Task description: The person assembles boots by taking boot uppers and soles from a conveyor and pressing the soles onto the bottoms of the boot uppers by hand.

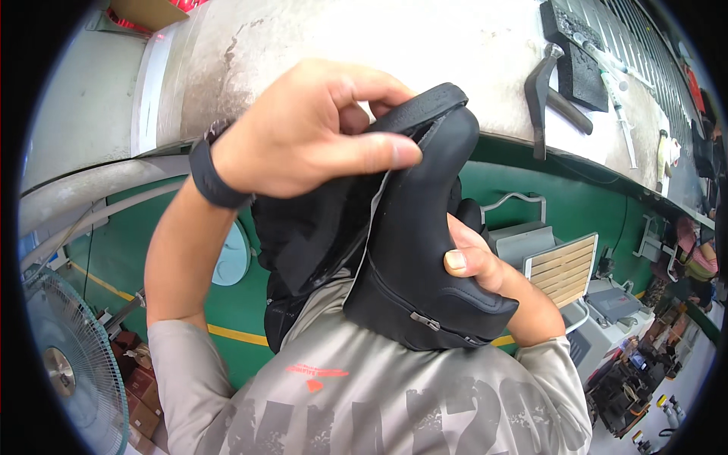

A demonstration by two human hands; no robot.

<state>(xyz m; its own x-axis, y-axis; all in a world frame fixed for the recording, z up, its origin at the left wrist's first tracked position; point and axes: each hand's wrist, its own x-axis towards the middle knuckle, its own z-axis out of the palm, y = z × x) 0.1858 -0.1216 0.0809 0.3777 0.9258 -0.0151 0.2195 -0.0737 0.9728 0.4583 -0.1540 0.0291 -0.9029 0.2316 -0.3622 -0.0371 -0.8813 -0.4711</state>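
Observation:
A black boot [417, 220] with a zip near its opening hangs before my chest, toe pointing at the bench. Its thick black sole [431, 105] sits along the toe, and a narrow gap shows between sole and upper. My left hand [303, 129] is closed on the sole near the toe, thumb at the edge where sole meets upper. Around the other side of the boot, at the instep, my right hand [479, 258] grips it with the thumb showing; the boot hides most of its fingers.
On the pale workbench [303, 38], a hammer [544, 95] leans by a black block [580, 72], with thin white tools [618, 110] beside them. A fan [72, 371] stands at lower left. At right are a slatted wooden board [561, 267] and grey machinery [614, 307].

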